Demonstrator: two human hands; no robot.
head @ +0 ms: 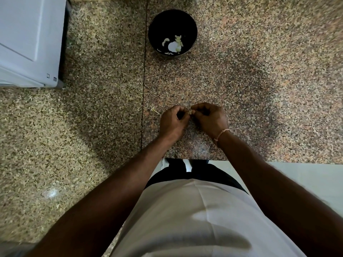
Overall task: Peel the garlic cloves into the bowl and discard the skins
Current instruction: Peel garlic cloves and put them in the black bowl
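A small pale garlic clove [190, 112] sits pinched between the two hands just above the speckled granite worktop [259, 80], near its front edge. The left hand [173, 122] has its fingers [181, 110] curled inward, tips closed on the clove's left side; the right hand [210, 117] mirrors it, fingers bent and pinching the clove from the right, so the fingertips of both hands meet around it. A thin pinkish thread bracelet [221, 134] circles the right wrist. Just left of the left hand, a small scrap of garlic skin [154, 110] lies on the worktop, apart from the fingers. Farther back, well apart from the hands, stands a black bowl [157, 21], holding several peeled garlic cloves [178, 42] and a round white spot on its bottom that I cannot identify. A dark seam [144, 80] runs through the stone from back to front, passing left of the bowl and the hands. At the far left rests a white appliance [27, 39] on the worktop. The person wears a white shirt [194, 219], seen at the bottom
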